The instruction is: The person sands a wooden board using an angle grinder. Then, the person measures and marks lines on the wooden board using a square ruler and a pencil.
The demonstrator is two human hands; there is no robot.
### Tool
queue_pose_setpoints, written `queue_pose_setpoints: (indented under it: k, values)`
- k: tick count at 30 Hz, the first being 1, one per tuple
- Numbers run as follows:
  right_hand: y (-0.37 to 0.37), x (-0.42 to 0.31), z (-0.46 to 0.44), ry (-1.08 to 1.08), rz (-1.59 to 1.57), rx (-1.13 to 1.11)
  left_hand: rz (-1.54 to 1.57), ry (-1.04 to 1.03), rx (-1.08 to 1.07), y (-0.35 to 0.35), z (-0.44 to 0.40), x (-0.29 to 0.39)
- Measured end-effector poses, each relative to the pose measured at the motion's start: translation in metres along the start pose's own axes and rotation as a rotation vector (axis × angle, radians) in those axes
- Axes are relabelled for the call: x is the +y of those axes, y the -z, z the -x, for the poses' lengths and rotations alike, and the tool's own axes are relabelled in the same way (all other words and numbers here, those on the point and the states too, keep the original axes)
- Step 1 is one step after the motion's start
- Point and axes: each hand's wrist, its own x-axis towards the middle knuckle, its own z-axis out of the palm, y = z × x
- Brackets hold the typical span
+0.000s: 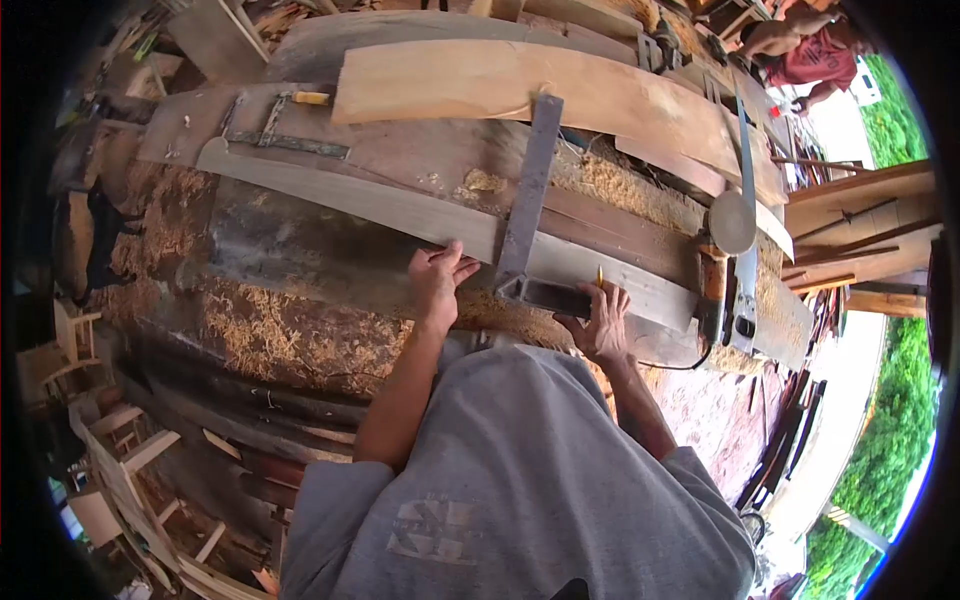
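A long, narrow board (pixel 390 205) lies across the sawdust-strewn workbench (pixel 330 235). Across it rests a dark try square (pixel 528 190), its blade pointing away from me and its stock along the near edge. My left hand (pixel 438 285) is closed at the board's near edge, one fingertip over the top and the other fingers bent at the edge. My right hand (pixel 604 325) is closed about the stock of the square, holding it against the board. A yellow pencil (pixel 599 274) stands up between its fingers.
Beyond lies a wide curved plank (pixel 500 75). A handsaw (pixel 746 270) and a round wooden piece (pixel 732 222) are at the right. Wood shavings (pixel 265 325) cover the near bench. A black dog (pixel 103 240) is at far left; a person in red (pixel 815 60) is at upper right.
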Motion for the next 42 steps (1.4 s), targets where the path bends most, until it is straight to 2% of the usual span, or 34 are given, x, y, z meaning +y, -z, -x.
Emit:
queue_pose_setpoints:
  k: [4, 7, 8, 11, 14, 18, 22, 24, 28, 34, 42]
  values:
    - [-0.003, 0.004, 0.004, 0.047, 0.003, 0.039, 0.043, 0.045, -0.057, 0.001, 0.005, -0.004]
    - [-0.009, 0.008, 0.01, 0.065, 0.098, 0.085, 0.124, 0.225, -0.207, 0.0, 0.024, -0.015]
    - [-0.01, 0.01, 0.011, 0.073, 0.096, 0.068, 0.134, 0.227, -0.192, -0.001, 0.027, -0.018]
    - [-0.011, 0.008, 0.009, 0.091, 0.094, 0.114, 0.116, 0.176, -0.336, -0.008, 0.034, -0.019]
    - [-0.013, 0.01, 0.007, 0.064, 0.081, 0.123, 0.046, 0.281, -0.334, -0.022, 0.046, -0.013]
    - [-0.007, 0.009, -0.005, 0.058, 0.061, 0.143, -0.048, 0.272, -0.217, -0.033, 0.038, -0.019]
    - [0.005, 0.012, -0.021, 0.07, 0.066, 0.118, -0.021, 0.241, -0.196, -0.041, 0.038, -0.018]
    - [0.007, 0.023, -0.02, 0.17, -0.015, 0.04, -0.093, 0.23, -0.229, -0.037, 0.045, -0.012]
    - [0.008, 0.013, -0.005, 0.203, 0.021, 0.041, -0.159, 0.366, -0.216, -0.017, 0.045, -0.017]
    - [0.006, 0.014, -0.009, 0.199, 0.013, 0.137, -0.213, 0.256, -0.154, -0.032, 0.043, -0.02]
    - [0.011, 0.012, -0.021, 0.239, -0.034, 0.131, -0.155, 0.11, -0.055, -0.041, 0.04, -0.019]
